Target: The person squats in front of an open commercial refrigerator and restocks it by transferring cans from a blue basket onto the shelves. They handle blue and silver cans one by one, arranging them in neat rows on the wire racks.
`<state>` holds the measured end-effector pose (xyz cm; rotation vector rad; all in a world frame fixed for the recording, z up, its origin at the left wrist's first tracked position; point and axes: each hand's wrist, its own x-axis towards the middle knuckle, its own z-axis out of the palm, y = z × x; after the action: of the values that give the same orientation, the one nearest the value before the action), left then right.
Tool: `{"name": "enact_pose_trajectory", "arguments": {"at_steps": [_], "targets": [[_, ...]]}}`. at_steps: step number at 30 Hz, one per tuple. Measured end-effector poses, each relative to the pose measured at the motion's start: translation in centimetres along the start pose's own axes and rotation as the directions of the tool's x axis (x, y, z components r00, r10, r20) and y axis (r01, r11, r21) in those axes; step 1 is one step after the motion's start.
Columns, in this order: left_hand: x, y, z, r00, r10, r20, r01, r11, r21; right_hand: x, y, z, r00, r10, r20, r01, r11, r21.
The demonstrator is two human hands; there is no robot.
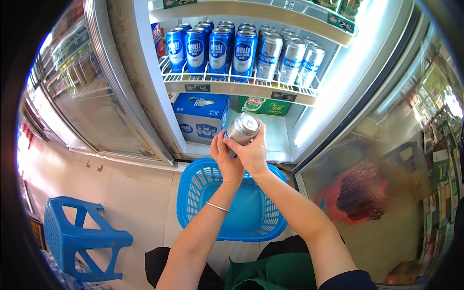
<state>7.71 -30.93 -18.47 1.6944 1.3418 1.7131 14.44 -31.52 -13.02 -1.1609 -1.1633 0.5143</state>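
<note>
Between both hands I hold one silver beer can [242, 127], tilted with its lid facing up and toward me. My left hand [226, 156] wraps the can's lower left side. Around its right side curls my right hand [255, 150], the thumb across the front. Below my forearms a blue plastic basket [188, 212] stands on the floor, with only its bare bottom and slotted walls showing. Ahead, on a wire shelf [217, 75] of the lit fridge, blue beer cans [219, 52] and silver beer cans [269, 56] stand in rows.
On the fridge floor sit a blue-and-white beer carton [201, 116] and a green Tsingtao carton [266, 106]. The glass door [362, 224] swings out at right. A blue plastic stool [83, 239] lies on its side at left. Price tags [197, 88] line the shelf edge.
</note>
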Motion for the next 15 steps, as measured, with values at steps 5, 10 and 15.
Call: {"name": "enact_pose_trajectory", "arguments": {"at_steps": [5, 10, 15], "targets": [[5.4, 4.9, 0.7, 0.932, 0.282, 0.229, -0.241, 0.951, -0.191, 5.2, -4.3, -4.8, 0.987, -0.139, -0.08, 0.143, 0.988, 0.056], [11.1, 7.1, 5.0, 0.806, 0.533, 0.256, -0.53, 0.843, -0.085, 11.8, -6.0, -11.3, 0.889, -0.377, -0.26, 0.346, 0.925, -0.161], [12.9, 9.0, 11.7, 0.707, 0.573, 0.416, -0.609, 0.791, -0.054, 16.9, -6.2, -15.7, 0.776, -0.55, -0.309, 0.362, 0.789, -0.496]]}}
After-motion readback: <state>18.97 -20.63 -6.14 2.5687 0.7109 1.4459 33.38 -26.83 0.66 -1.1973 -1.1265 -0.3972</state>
